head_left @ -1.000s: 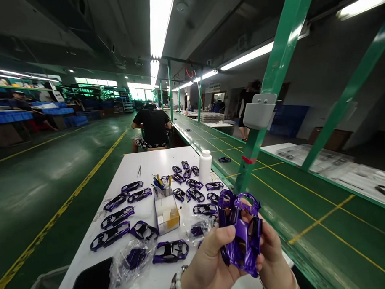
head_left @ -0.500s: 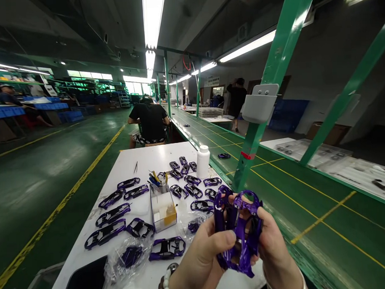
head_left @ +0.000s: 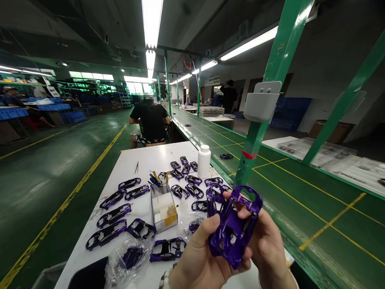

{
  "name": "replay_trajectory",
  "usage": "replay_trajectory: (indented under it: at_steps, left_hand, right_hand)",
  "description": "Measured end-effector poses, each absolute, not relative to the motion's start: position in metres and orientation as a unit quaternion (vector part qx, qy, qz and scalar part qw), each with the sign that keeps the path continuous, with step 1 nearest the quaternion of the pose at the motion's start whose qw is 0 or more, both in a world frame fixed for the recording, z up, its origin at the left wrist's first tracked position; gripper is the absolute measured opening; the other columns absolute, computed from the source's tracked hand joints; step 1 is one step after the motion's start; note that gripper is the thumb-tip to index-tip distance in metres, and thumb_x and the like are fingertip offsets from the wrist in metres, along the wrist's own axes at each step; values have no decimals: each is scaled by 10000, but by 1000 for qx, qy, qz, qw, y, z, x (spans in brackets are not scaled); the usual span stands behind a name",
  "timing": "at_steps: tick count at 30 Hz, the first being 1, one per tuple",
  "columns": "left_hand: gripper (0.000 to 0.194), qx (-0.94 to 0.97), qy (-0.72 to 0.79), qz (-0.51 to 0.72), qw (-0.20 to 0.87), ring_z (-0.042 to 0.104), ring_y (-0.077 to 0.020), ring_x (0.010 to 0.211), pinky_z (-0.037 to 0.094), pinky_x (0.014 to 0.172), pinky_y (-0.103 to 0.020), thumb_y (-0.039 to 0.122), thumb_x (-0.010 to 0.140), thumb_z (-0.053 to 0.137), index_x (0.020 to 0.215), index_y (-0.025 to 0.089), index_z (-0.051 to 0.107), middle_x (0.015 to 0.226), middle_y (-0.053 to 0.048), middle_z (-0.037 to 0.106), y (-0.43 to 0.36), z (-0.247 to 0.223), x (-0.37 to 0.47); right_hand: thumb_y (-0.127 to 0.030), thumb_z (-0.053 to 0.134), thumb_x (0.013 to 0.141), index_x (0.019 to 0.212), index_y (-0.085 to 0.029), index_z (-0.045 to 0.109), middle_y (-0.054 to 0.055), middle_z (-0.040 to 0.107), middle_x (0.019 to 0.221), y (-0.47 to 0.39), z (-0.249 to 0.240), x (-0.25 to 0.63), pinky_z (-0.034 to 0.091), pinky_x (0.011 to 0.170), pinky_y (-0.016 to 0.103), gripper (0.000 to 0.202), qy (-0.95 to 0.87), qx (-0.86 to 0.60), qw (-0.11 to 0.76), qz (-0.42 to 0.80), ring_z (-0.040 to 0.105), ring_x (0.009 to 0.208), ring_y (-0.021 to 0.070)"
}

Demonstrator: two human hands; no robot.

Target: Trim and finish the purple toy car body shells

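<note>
Two glossy purple toy car body shells [head_left: 235, 227] appear to be held together, tilted, above the near right part of the table. My left hand [head_left: 198, 254] is closed around their left and lower side, thumb laid along the near one. My right hand [head_left: 267, 236] grips the right side, with fingertips showing through the openings. Where one shell ends and the other begins is hard to make out. Several similar shells lie on the white table, including one car shell [head_left: 167, 249] left of my left hand. Another purple piece sits in a clear plastic bag [head_left: 133, 256].
A small box [head_left: 165, 213] with pliers and tweezers-like tools stands mid-table beside a white bottle [head_left: 204, 161]. A dark tray [head_left: 86, 281] lies at the near left. Right of the table runs a green conveyor [head_left: 276, 188] with a green post [head_left: 252, 146]. A co-worker [head_left: 150, 120] sits ahead.
The purple shells have turned in my hands, now leaning with their tops to the right. My left thumb has shifted up and left. A distant person has moved left.
</note>
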State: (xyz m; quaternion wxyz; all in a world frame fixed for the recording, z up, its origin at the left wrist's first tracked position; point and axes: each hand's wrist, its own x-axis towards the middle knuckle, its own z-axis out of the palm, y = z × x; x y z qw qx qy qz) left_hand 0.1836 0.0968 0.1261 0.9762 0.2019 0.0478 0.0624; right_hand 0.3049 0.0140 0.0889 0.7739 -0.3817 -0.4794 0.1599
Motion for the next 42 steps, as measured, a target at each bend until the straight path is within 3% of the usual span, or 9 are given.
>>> replay_trajectory:
  at_steps: [3, 6, 13, 16, 21, 25, 30, 36, 42]
  left_hand:
    - [422, 160, 37, 29, 986, 731, -93, 650, 547, 711, -202, 459, 664, 932, 924, 149, 811, 825, 2, 822, 97, 122, 187]
    - [447, 140, 31, 20, 989, 723, -73, 669, 543, 686, -183, 444, 637, 948, 966, 173, 813, 904, 26, 828, 96, 122, 190]
    - [456, 170, 76, 34, 982, 707, -81, 612, 581, 634, -198, 491, 587, 958, 905, 191, 827, 866, 17, 827, 96, 123, 190]
    - [473, 219, 104, 63, 968, 708, -105, 591, 602, 610, -218, 543, 566, 951, 842, 180, 827, 802, -17, 820, 93, 124, 190]
    - [554, 344, 144, 178, 910, 716, -136, 663, 601, 626, -246, 605, 650, 891, 1004, 193, 780, 885, -52, 814, 93, 133, 188]
    - [559, 486, 163, 276, 813, 688, -157, 638, 568, 626, -251, 564, 674, 893, 1008, 148, 728, 728, -44, 749, 99, 137, 181]
    - [303, 618, 204, 421, 632, 612, -148, 771, 525, 726, -254, 279, 701, 898, 952, 203, 747, 881, -1, 609, 105, 131, 171]
    - [342, 785, 190, 530, 258, 607, -150, 766, 551, 669, -257, 261, 816, 782, 1118, 190, 638, 909, -5, 545, 109, 127, 163]
    - [306, 797, 209, 523, 219, 590, -152, 733, 535, 628, -259, 287, 842, 742, 1100, 163, 635, 872, -8, 544, 110, 134, 161]
  right_hand:
    - [-488, 737, 901, 1139, -335, 718, 75, 619, 1369, 12, 93, 302, 420, 1120, 525, 283, -488, -401, 763, 141, 520, 1338, 349]
    - [-418, 756, 901, 1167, -361, 707, 44, 615, 1344, 11, 97, 299, 440, 1109, 449, 276, -489, -413, 757, 130, 491, 1356, 312]
    - [-389, 793, 881, 1155, -343, 714, 29, 711, 1071, 9, 109, 294, 582, 830, 290, 289, -495, -390, 763, 140, 690, 976, 223]
    - [-373, 821, 865, 1198, -359, 694, 27, 737, 1086, 10, 114, 293, 596, 792, 270, 356, -488, -369, 778, 143, 716, 947, 209]
    - [-457, 793, 883, 1278, -355, 614, 49, 743, 1105, 15, 120, 296, 615, 685, 291, 445, -436, -341, 824, 121, 737, 860, 218]
    - [-464, 782, 884, 1235, -284, 618, 64, 745, 1088, 15, 119, 301, 618, 681, 267, 427, -397, -346, 843, 112, 740, 844, 201]
    - [-393, 798, 881, 1272, -289, 586, 87, 755, 1072, 14, 110, 303, 638, 701, 327, 457, -399, -375, 831, 98, 755, 817, 229]
    - [-253, 881, 790, 1270, -310, 594, 51, 734, 1115, 20, 105, 299, 602, 810, 226, 562, -400, -427, 811, 22, 732, 955, 182]
    - [-130, 892, 721, 1259, -296, 575, 36, 716, 1154, 22, 100, 297, 564, 924, 217, 646, -405, -464, 787, -42, 704, 1056, 167]
